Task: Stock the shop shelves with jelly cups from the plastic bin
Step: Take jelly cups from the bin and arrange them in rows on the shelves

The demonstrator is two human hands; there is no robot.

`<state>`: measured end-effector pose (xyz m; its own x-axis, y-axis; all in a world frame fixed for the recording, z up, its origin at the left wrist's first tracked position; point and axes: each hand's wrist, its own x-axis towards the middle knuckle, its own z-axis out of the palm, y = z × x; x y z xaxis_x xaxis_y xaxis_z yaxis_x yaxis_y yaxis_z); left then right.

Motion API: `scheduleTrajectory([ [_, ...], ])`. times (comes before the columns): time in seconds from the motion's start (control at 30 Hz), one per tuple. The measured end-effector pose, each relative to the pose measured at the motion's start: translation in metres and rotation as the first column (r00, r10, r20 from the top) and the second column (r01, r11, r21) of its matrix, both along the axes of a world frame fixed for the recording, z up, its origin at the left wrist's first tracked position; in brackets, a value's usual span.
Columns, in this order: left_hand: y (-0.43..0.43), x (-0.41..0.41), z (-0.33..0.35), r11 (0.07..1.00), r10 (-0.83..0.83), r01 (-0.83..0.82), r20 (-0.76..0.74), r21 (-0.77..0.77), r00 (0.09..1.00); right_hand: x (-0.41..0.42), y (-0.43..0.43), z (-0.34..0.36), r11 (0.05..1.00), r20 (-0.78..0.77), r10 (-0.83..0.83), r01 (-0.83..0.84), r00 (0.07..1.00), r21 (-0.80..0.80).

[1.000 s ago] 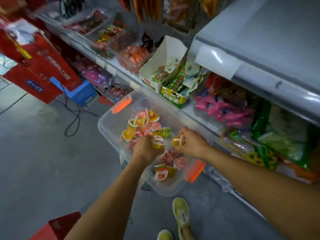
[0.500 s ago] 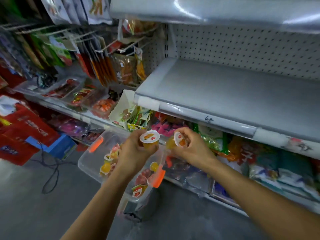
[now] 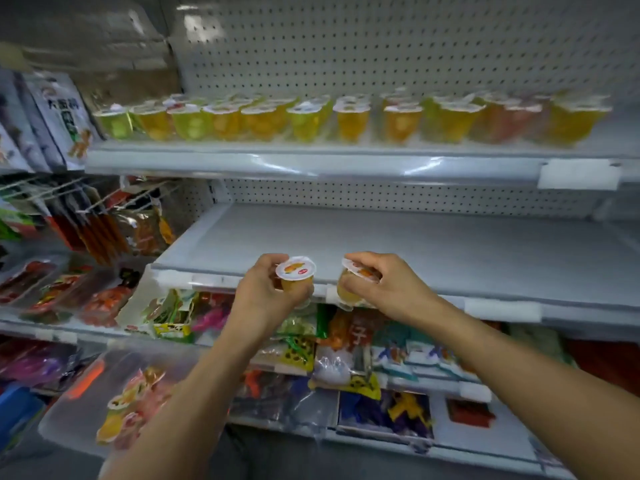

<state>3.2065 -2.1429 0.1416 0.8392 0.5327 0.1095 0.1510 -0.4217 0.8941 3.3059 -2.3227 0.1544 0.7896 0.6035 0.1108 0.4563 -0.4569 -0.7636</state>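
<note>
My left hand (image 3: 265,292) grips an upright orange jelly cup (image 3: 296,273) with a white lid. My right hand (image 3: 388,285) holds a second yellow jelly cup (image 3: 349,289), tilted to the left. Both cups hover at the front edge of a bare grey shelf (image 3: 398,251). The shelf above carries a long row of jelly cups (image 3: 346,119). The clear plastic bin (image 3: 69,424) with an orange latch sits at the lower left, with several jelly cups inside.
Snack bags hang on hooks (image 3: 104,226) at the left. Trays of packaged sweets (image 3: 62,292) and snack packs (image 3: 311,344) fill the lower shelves. White pegboard (image 3: 381,46) backs the shelving. A white price tag holder (image 3: 578,174) sticks out from the upper shelf edge.
Both hands lifted a jelly cup each out of the bin and up to the bare shelf's front edge. The view swung upward, and the stocked upper shelf came into sight.
</note>
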Motion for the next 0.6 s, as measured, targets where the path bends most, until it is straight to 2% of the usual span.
scheduleTrajectory([
  [0.33, -0.172, 0.05, 0.065, 0.98, -0.197, 0.197, 0.128, 0.009, 0.972, 0.024, -0.196, 0.066, 0.971, 0.073, -0.228, 0.221, 0.971, 0.086],
  [0.6, -0.252, 0.098, 0.116, 0.956, -0.295, 0.291, 0.187, 0.051, 0.937, 0.06, -0.291, 0.107, 0.923, 0.137, -0.354, 0.322, 0.925, 0.211],
])
